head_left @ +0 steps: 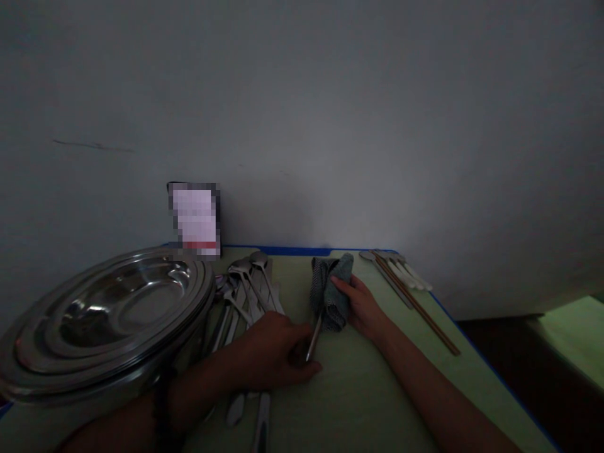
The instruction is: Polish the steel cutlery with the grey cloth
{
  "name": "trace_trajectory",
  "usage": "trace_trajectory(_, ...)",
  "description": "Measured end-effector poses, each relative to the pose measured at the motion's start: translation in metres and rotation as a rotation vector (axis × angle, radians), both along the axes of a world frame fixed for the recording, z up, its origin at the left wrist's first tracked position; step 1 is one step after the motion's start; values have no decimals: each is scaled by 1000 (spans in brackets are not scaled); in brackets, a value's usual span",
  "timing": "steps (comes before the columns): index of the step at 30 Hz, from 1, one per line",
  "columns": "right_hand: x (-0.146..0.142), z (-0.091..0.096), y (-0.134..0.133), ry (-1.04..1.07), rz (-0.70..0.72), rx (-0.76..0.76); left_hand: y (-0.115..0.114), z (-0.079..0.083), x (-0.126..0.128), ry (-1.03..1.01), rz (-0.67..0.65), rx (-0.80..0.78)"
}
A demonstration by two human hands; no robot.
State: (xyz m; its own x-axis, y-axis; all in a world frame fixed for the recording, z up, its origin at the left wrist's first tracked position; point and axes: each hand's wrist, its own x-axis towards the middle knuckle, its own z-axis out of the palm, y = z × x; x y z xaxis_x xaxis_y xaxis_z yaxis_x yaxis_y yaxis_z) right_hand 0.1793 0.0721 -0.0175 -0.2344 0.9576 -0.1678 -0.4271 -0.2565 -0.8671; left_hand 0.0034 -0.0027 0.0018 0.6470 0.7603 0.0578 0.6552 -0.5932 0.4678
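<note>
My left hand (278, 352) pinches the handle of a metal utensil (315, 336) over the middle of the table. Its upper end disappears into a folded grey-blue cloth (333, 292), so I cannot tell its kind. My right hand (361, 302) is closed around that cloth from the right side, wrapping it about the utensil. Just left of my left hand, and partly behind it, lies a loose pile of metal spoons (243, 270) and other cutlery, with several handles showing below my forearm.
Shiny steel plates (136, 308) are stacked at the left. Brown chopsticks (425, 311), a metal spoon (396, 286) and white-handled utensils (408, 274) lie near the table's right edge. A blurred-out upright device (195, 217) leans on the grey wall (330, 126) behind the blue-edged table (358, 396).
</note>
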Motion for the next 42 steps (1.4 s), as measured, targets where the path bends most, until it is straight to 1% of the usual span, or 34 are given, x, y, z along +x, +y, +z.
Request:
trace_trajectory(8,1,-3,1,2,-4,-4,-1,0,1,29,14,17)
trace_trajectory(10,2,-3,2,26,-27,-17,-1,1,1,21,16,19)
trace_trajectory(12,2,-2,4,41,-66,-49,-2,2,-1,-10,55,23)
trace_trajectory(14,3,-1,5,36,-94,-87,-2,2,-4,-102,114,19)
trace_trajectory(15,3,-1,5,26,-98,-101,-1,2,-5,-183,142,6)
trace_trajectory(19,4,1,3,-20,-69,-82,2,-4,-9,-583,299,-79)
trace_trajectory(21,3,2,2,-9,-77,-82,4,-5,-9,-660,359,-88)
trace_trajectory(23,3,3,4,37,-91,-118,4,-5,-9,-611,335,-75)
trace_trajectory(26,2,3,7,114,-65,-173,3,-2,-8,-420,230,-21)
trace_trajectory(29,2,1,9,132,-49,-135,0,-2,-8,-263,141,17)
trace_trajectory(31,2,-1,8,101,-48,-85,-1,-3,-8,-235,102,-27)
trace_trajectory(34,3,-1,5,30,-23,-29,-1,-7,-7,-298,88,-184)
trace_trajectory(36,4,1,3,-11,-3,-4,-1,-9,-6,-387,103,-239)
trace_trajectory(40,4,3,2,-53,13,4,-1,-14,-6,-573,122,-189)
trace_trajectory(42,4,3,1,-45,10,4,-1,-15,-7,-614,114,-172)
